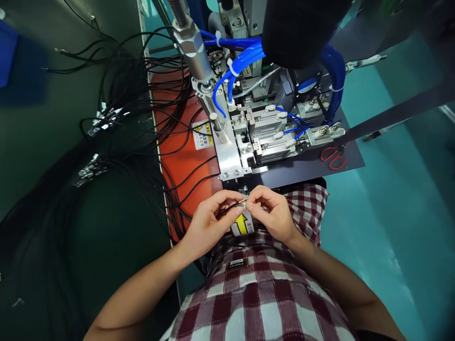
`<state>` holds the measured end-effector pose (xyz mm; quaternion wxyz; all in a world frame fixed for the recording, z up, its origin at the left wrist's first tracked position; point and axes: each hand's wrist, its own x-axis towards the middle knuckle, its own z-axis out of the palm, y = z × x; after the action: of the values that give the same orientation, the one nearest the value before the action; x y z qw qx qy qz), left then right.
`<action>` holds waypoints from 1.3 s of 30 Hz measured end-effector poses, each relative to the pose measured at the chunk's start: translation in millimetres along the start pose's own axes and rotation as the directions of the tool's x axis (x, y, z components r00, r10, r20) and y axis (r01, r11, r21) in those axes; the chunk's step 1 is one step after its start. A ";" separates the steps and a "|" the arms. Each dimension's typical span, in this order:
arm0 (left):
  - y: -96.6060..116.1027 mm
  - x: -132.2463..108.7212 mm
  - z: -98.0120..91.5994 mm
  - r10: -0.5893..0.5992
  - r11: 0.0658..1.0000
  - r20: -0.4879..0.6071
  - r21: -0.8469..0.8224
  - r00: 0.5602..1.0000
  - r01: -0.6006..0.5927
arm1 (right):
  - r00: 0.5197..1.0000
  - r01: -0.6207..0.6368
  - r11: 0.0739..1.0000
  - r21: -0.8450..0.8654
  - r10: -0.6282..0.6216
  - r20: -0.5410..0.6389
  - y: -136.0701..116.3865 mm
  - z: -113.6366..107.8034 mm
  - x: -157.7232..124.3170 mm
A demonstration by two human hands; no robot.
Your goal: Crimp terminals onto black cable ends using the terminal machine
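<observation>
My left hand (pixel 213 215) pinches a thin black cable (pixel 229 207) between thumb and forefinger, close to its end. From that end come fine coloured wires (pixel 244 201), too small to count. My right hand (pixel 268 208) is closed in a pinch at the wires' tips, and the two hands almost touch. Both hover over my lap, just in front of the machine's metal plate (pixel 229 163). Beneath my fingers shows a white label with a yellow arrow (pixel 242 225).
A machine with pneumatic cylinders (pixel 273 142) and blue air hoses (pixel 245 52) stands ahead. Many black cables cross an orange board (pixel 188 175) on the left. Bundles with metal connectors (pixel 106 118) lie on a dark green surface (pixel 131 274). Red-handled scissors (pixel 334 157) rest on the right.
</observation>
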<state>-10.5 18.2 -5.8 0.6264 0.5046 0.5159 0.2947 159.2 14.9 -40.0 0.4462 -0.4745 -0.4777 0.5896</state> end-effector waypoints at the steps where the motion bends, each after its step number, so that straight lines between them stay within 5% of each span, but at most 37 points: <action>1: 1.5 0.1 1.2 -0.014 1.000 -0.011 -0.013 1.000 0.014 | 1.000 0.018 1.000 -0.008 -0.018 0.004 -0.9 -0.2 -0.3; 14: -6.4 -1.0 10.3 -0.136 0.989 -0.146 -0.076 0.980 0.126 | 0.985 0.099 0.993 -0.067 -0.088 0.149 -8.4 -12.4 1.5; 26: -4.6 -1.3 11.6 -0.319 0.922 -0.157 -0.281 0.935 0.267 | 0.981 -0.176 0.984 0.039 0.171 0.096 2.2 -12.4 0.0; 39: -2.0 -0.1 11.0 -0.307 0.930 -0.137 -0.255 0.942 0.266 | 0.989 0.131 0.953 -0.274 -0.144 -0.028 -1.7 1.3 -5.5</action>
<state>-0.5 13.9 -8.1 0.6700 0.3190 0.5988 0.3011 158.9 9.6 -37.5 0.4282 -0.5104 -0.5751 0.4748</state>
